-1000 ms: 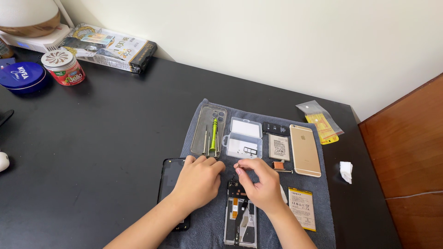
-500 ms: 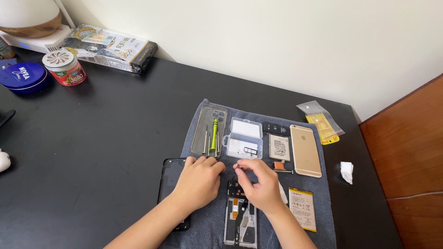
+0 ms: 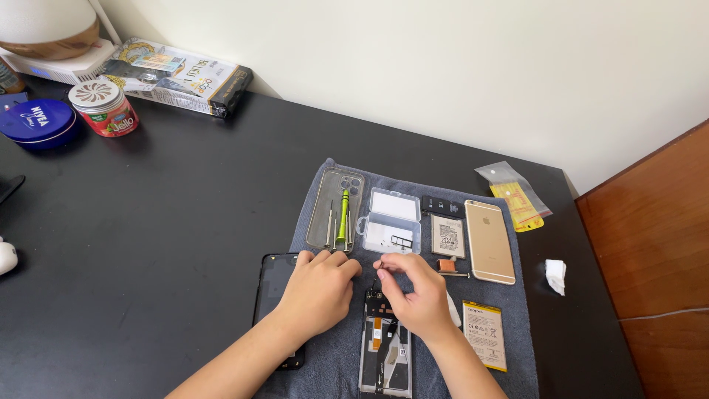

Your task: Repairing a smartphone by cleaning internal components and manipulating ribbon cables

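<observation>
Head view, single camera looking down on a black tabletop (image 3: 148,244) with a grey cloth work mat (image 3: 336,355) spread on it. State of work, judged from the layout: teardown well advanced. The opened phone chassis with exposed board and orange flex cable (image 3: 384,351) lies at 6 o'clock on the mat, back removed; the black phone back panel (image 3: 275,284) sits at its 9 o'clock, partly under the left forearm. Already out and laid aside: a flat battery with white label (image 3: 447,236) at 1 o'clock of the chassis and a yellow-edged battery pack (image 3: 485,334) at 3 o'clock. The board is in the frame, so more removal seems to remain. A gold smartphone, face down (image 3: 489,241), lies intact at 2 o'clock. A clear phone case used as a tray (image 3: 325,193) holds a green-handled screwdriver (image 3: 343,218); a small clear plastic parts box, lid open (image 3: 389,222), sits at 12 o'clock of the hands. Left hand (image 3: 316,292): fingers curled loosely, knuckles up, resting on the mat at the chassis's 10 o'clock; cannot tell whether it grips anything. Right hand (image 3: 415,292): thumb and forefinger pinched together above the chassis top edge, on something too small to identify.
</observation>
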